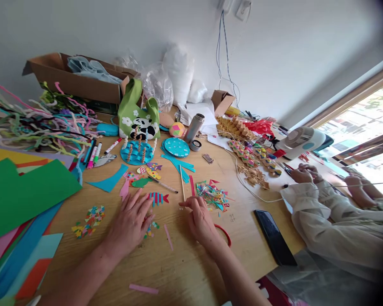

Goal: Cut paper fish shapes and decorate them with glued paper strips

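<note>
My left hand [130, 223] lies flat on the wooden table [191, 272], fingers spread, its fingertips next to a striped paper fish [157, 197] and some small coloured bits [151, 229]. My right hand [199, 219] is closed in a pinch round the lower end of a thin wooden stick [181, 185] that points away from me. A red bracelet [224, 233] sits at that wrist. A heap of paper scraps [212, 195] lies just right of the stick.
Coloured paper sheets [22, 191] and pipe cleaners [41, 121] fill the left. A blue foam disc [137, 153], panda bag [139, 117], metal flask [194, 127] and cardboard box [73, 80] stand behind. A black phone [274, 242] lies right; another person's sleeve [332, 221] and hands are at the far right.
</note>
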The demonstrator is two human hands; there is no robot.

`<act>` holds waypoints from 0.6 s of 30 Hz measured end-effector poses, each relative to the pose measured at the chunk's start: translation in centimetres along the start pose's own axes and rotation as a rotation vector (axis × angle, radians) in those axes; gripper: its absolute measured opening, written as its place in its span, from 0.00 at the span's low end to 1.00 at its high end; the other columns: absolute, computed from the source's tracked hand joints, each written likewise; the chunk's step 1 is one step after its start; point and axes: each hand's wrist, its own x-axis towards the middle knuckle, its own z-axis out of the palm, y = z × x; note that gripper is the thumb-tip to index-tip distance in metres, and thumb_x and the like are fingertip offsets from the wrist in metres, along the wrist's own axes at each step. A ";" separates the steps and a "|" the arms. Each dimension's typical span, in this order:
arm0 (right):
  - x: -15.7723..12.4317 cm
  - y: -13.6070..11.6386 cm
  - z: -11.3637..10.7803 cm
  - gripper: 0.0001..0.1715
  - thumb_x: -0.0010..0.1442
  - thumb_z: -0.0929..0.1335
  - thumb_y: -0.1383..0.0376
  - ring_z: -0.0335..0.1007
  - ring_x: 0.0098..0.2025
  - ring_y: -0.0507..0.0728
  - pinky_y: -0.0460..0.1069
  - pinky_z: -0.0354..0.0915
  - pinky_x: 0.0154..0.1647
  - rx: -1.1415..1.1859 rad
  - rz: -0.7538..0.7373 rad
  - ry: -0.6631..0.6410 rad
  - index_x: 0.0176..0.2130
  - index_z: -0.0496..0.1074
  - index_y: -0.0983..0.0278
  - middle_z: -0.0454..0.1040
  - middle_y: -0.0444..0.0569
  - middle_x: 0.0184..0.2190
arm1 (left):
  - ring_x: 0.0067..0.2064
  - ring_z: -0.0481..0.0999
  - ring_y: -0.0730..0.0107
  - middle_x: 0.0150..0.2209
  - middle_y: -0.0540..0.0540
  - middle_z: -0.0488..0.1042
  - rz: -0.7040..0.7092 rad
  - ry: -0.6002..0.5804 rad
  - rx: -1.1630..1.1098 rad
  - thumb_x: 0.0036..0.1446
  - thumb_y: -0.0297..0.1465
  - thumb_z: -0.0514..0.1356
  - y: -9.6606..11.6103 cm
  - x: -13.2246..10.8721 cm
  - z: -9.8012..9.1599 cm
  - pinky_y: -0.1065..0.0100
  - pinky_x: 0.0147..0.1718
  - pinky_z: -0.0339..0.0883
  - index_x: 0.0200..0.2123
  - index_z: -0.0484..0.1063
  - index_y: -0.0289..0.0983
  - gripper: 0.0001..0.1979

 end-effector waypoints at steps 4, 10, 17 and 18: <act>-0.8 0.1 0.3 0.24 0.46 0.59 0.80 0.64 0.46 0.62 0.57 0.62 0.47 -0.052 0.007 0.003 0.42 0.67 0.64 0.69 0.54 0.40 | 0.64 0.58 0.48 0.57 0.39 0.70 0.000 0.012 0.021 0.62 0.36 0.53 0.0 0.0 0.1 0.45 0.60 0.54 0.57 0.65 0.34 0.21; -0.6 0.0 0.1 0.24 0.47 0.58 0.81 0.64 0.45 0.61 0.56 0.60 0.47 -0.096 -0.014 -0.033 0.41 0.67 0.64 0.70 0.53 0.39 | 0.64 0.59 0.48 0.57 0.39 0.71 -0.009 0.020 0.039 0.63 0.36 0.53 0.1 0.0 0.0 0.45 0.60 0.53 0.56 0.65 0.34 0.21; -0.7 0.1 0.5 0.23 0.47 0.59 0.81 0.64 0.45 0.62 0.56 0.59 0.46 -0.126 -0.022 -0.058 0.40 0.68 0.63 0.69 0.52 0.37 | 0.64 0.58 0.47 0.57 0.37 0.70 -0.018 -0.004 0.045 0.63 0.37 0.52 0.1 0.0 0.0 0.45 0.60 0.54 0.57 0.64 0.32 0.23; -0.7 0.2 0.4 0.23 0.47 0.59 0.81 0.63 0.44 0.62 0.56 0.59 0.46 -0.109 -0.029 -0.049 0.39 0.68 0.63 0.69 0.52 0.37 | 0.64 0.58 0.47 0.57 0.37 0.70 -0.019 -0.003 0.041 0.63 0.37 0.52 0.1 0.0 0.0 0.45 0.60 0.54 0.57 0.64 0.32 0.23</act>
